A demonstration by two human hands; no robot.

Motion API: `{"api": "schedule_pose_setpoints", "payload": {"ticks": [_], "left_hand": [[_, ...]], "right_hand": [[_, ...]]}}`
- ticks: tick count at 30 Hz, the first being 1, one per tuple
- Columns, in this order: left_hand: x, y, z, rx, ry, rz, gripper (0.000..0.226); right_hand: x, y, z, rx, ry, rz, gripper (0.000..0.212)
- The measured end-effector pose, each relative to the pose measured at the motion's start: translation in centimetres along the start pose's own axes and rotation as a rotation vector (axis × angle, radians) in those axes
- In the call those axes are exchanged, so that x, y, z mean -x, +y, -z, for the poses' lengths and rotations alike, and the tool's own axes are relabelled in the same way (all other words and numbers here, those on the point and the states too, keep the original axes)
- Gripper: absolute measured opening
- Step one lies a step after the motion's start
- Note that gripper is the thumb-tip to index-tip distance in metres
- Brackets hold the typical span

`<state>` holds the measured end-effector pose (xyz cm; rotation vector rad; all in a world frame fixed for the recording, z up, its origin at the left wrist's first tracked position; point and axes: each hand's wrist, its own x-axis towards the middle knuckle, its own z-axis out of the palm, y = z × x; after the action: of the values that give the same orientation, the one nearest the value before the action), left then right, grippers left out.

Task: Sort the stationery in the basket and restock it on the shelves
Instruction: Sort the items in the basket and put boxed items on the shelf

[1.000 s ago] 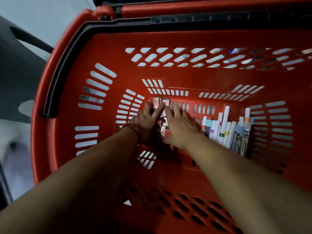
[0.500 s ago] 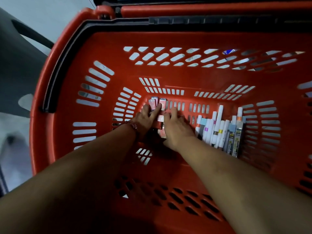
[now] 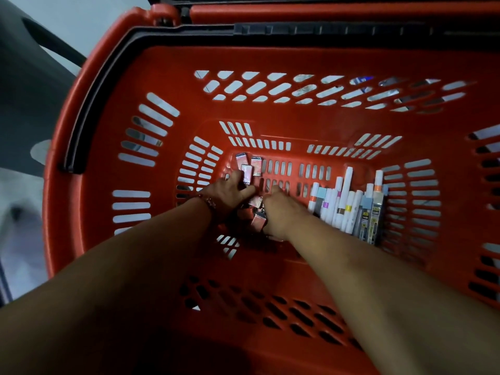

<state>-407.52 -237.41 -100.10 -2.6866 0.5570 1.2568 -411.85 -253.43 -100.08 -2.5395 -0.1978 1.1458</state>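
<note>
Head view, looking down into a red basket [image 3: 297,120] with slotted walls and a black handle [image 3: 89,104] folded along its left rim. Both forearms reach in from the near edge to the basket floor.

The left hand [image 3: 227,193], with a beaded bracelet [image 3: 209,203] at the wrist, lies palm down at the left of the floor. Its fingers are bent, one fingertip touches a small pink packet [image 3: 246,173], and the thumb points right. Whether it grips anything cannot be told.

The right hand [image 3: 281,209] lies just beside the left, knuckles up, with its fingers curled downward out of sight. Its hold, if any, cannot be told.

A cluster of pink packets [image 3: 257,212] lies between the two hands, touching both. Three more lie just beyond the left fingertips, near the far-left corner of the floor.

A row of white markers [image 3: 343,201] with coloured bands lies side by side, right of the right hand. Slim dark-labelled cases [image 3: 374,215] close the row on the right.
</note>
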Motion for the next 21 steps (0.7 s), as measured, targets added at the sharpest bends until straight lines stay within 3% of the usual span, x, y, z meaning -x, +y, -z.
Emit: {"api": "schedule_pose_setpoints", "payload": {"ticks": [4, 8, 10, 13, 16, 21], "left_hand": [[-0.4, 0.4, 0.1, 0.055, 0.012, -0.017, 0.048], [0.0, 0.6, 0.4, 0.048, 0.061, -0.007, 0.055], [0.1, -0.1, 0.7, 0.171, 0.122, 0.047, 0.061], [0.3, -1.0, 0.9, 0.265, 0.154, -0.004, 0.080], [0.3, -1.4, 1.5, 0.522, 0.187, -0.023, 0.094], [-0.3, -0.6, 2.9, 0.981, 0.105, 0.032, 0.062]], "right_hand": [[0.3, 0.0, -0.4, 0.047, 0.058, 0.046, 0.048], [0.3, 0.3, -0.1, -0.111, 0.053, 0.045, 0.039], [0.5, 0.7, 0.7, -0.339, 0.045, 0.008, 0.023], [0.7, 1.2, 2.0, -0.738, 0.056, -0.070, 0.022], [0.7, 1.9, 3.1, -1.065, 0.066, -0.163, 0.023], [0.3, 1.6, 4.7, -1.697, 0.103, -0.336, 0.038]]}}
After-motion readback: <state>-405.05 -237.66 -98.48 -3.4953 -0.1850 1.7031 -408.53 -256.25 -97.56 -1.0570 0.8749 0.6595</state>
